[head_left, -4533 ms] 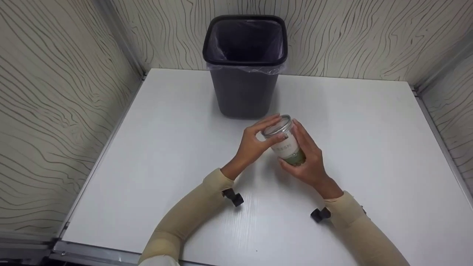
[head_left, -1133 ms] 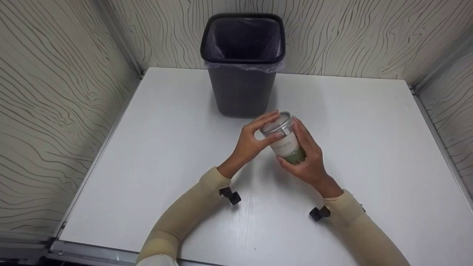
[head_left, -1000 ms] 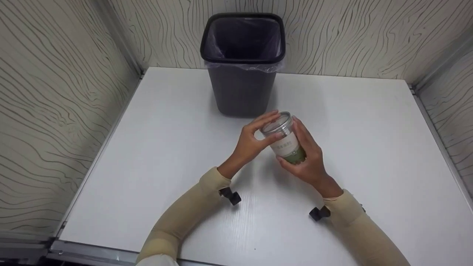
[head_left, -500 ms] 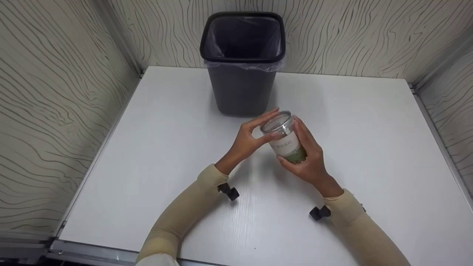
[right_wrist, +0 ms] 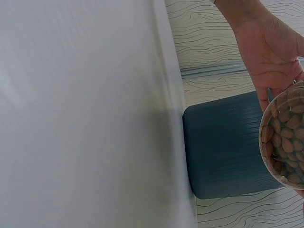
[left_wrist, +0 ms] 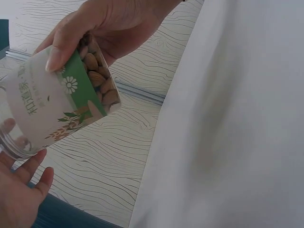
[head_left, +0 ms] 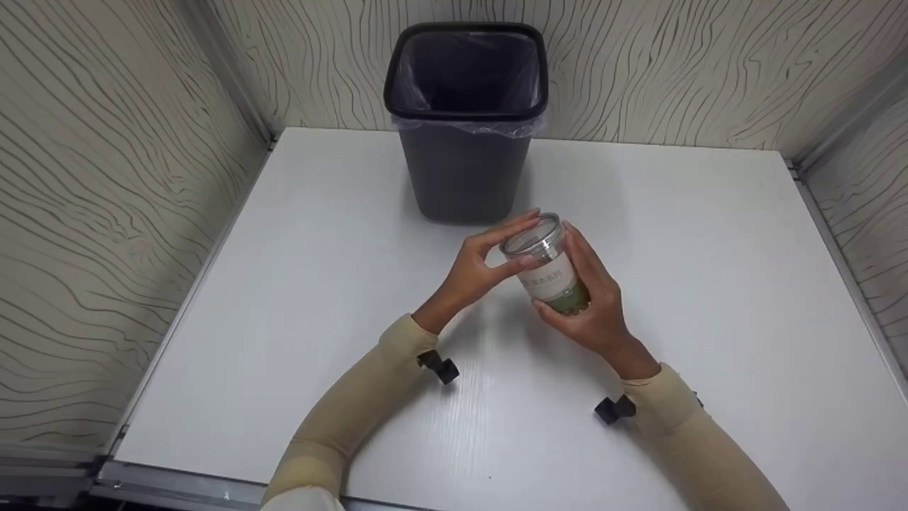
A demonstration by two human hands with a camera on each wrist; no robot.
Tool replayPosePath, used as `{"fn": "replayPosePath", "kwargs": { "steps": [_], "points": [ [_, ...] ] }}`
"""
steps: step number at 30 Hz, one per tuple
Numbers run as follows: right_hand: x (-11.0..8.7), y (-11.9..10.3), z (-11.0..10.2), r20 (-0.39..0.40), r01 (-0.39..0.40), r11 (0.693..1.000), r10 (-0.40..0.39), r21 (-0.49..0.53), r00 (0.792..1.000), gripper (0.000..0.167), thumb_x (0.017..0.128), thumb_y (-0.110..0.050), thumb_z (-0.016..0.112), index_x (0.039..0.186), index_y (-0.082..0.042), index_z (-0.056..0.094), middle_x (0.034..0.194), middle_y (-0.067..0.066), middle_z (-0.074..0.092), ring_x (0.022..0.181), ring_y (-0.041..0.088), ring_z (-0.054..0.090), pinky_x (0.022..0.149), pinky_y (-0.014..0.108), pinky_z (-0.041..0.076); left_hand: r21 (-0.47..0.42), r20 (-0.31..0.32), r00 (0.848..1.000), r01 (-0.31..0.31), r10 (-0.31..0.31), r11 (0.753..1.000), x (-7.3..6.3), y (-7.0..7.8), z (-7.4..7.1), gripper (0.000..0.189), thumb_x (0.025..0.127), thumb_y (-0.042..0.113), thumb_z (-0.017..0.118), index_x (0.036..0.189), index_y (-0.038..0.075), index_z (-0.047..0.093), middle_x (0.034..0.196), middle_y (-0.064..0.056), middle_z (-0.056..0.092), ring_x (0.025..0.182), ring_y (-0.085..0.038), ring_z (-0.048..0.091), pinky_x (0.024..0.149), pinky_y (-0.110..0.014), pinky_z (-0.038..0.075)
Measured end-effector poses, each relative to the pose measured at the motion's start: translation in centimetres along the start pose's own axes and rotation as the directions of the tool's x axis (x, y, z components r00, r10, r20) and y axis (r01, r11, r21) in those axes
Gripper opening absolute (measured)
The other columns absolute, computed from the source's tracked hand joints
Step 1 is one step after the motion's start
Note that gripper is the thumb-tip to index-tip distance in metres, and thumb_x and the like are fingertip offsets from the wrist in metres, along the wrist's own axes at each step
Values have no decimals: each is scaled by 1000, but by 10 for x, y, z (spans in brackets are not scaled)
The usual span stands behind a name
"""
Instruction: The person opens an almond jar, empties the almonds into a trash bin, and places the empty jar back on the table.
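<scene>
A clear jar (head_left: 552, 278) with a white and green label is held tilted above the white table, its lid end up and to the left. Almonds (left_wrist: 98, 76) show through its base in the left wrist view. My right hand (head_left: 597, 312) grips the jar body low down, thumb on the near side and fingers behind. At the top, my left hand (head_left: 472, 273) holds the lid (head_left: 532, 238) by its rim between thumb and fingers. In the right wrist view the jar's round bottom (right_wrist: 287, 142) faces the camera, with the left hand (right_wrist: 268, 54) beyond it.
A dark grey bin (head_left: 464, 174) with a clear plastic liner stands at the back of the white table (head_left: 284, 284), just beyond the hands. Wood-grain patterned panels (head_left: 674, 71) enclose the back and sides. A black mount (head_left: 440, 367) sits on each wrist.
My left thumb and fingers have shifted slightly along the lid's rim, and the label has turned a little. The right hand keeps its grip on the jar; the bin stays put.
</scene>
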State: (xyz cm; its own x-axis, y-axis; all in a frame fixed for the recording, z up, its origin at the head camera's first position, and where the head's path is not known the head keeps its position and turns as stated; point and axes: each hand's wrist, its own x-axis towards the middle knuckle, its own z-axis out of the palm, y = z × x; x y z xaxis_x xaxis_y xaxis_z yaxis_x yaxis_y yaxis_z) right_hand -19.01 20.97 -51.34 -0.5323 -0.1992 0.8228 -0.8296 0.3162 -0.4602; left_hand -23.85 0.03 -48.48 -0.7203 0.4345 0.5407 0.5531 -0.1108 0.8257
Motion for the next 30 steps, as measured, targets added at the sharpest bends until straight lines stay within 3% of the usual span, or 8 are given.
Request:
{"fn": "replayPosePath", "kwargs": {
  "steps": [12,22,30],
  "points": [
    [1,-3,-1,4,-20,1000,20,-18,1000,97,64,-5,87,145,16,39,149,34,41,140,34,45,115,36,37,21,9,1000,14,-14,1000,0,-1,1,54,95,16,74,146,11,56,155,2,48,144,-13,41,120,-35,29],
    [0,1,-2,7,-15,1000,16,-25,1000,94,71,-18,87,147,12,41,151,30,42,140,35,45,115,38,37,46,-12,1000,3,-3,999,1,1,2,53,94,17,75,144,11,58,152,3,51,143,-13,43,118,-35,32],
    [1,0,-2,12,-12,999,13,-36,1000,94,72,-20,87,147,12,41,151,30,42,140,35,46,115,38,38,86,-42,999,34,-30,996,-1,2,3,52,94,19,76,143,12,60,151,5,52,141,-10,45,117,-33,33]
  ]
}}
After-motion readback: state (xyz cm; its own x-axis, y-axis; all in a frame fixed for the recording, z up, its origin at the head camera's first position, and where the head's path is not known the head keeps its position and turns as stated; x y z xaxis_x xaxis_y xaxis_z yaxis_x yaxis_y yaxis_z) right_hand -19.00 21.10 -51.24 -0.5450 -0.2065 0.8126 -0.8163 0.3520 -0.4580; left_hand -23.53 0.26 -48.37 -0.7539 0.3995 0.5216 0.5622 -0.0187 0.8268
